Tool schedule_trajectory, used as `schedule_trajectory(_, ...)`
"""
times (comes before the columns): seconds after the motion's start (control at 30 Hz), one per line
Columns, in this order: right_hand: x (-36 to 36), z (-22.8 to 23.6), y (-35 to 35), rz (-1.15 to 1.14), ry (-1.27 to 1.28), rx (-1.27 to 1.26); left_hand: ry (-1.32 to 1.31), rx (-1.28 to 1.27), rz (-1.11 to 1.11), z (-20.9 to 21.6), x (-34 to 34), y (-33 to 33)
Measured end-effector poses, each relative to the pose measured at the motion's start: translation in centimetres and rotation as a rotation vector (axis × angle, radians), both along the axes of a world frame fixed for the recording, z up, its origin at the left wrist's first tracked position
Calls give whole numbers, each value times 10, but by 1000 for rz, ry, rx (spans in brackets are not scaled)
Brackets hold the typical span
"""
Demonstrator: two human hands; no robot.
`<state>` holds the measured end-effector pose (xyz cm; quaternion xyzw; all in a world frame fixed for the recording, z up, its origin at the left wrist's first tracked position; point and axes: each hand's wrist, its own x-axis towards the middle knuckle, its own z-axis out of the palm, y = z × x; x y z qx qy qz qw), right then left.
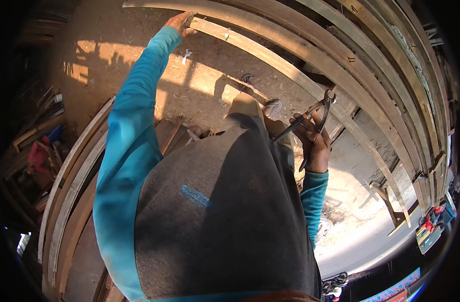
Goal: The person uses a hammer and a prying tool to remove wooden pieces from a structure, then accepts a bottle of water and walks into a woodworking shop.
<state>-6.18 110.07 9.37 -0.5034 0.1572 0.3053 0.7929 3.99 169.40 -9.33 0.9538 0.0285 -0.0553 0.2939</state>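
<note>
My left hand (179,22) is stretched far forward, its fingers closed around the end of a narrow wooden batten (260,50). The batten runs from there to the right and toward me, looking bent by the lens. Nearer on the right, my right hand (314,141) grips a pair of dark metal pincers (326,100) with long handles spread apart. Their jaws point up beside the batten; whether they touch it I cannot tell. One handle reaches left toward my trousers, the other runs down past my palm. A small pale bit (226,36) shows on the batten near my left hand.
Long wooden planks (340,65) lie side by side beyond the batten, some with nails sticking out. More boards (74,191) are stacked to my left. Dirt ground (199,75) with scraps lies ahead, with my feet on it. A red and blue object (433,224) sits at the right.
</note>
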Motion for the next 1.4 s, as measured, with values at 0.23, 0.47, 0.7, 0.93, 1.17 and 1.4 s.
schedule_trajectory(0.23, 31, -28, 71, 207, 158, -41, 40, 401, 71, 42, 26, -46)
schedule_trajectory(0.47, 43, -24, 184, 213, 330, 106, -88, 162, -40, -1, 18, -13)
schedule_trajectory(0.7, 28, -44, 276, 54, 517, 351, -152, -40, -80, 24, 6, -38)
schedule_trajectory(0.93, 39, -37, 289, 88, 507, 336, -259, -210, -105, 17, 2, -28)
schedule_trajectory(1.17, 35, -41, 286, 92, 526, 439, -234, -182, -75, 30, 1, -35)
schedule_trajectory(1.4, 23, -41, 290, -54, 546, 564, -246, -204, -63, 30, -6, -38)
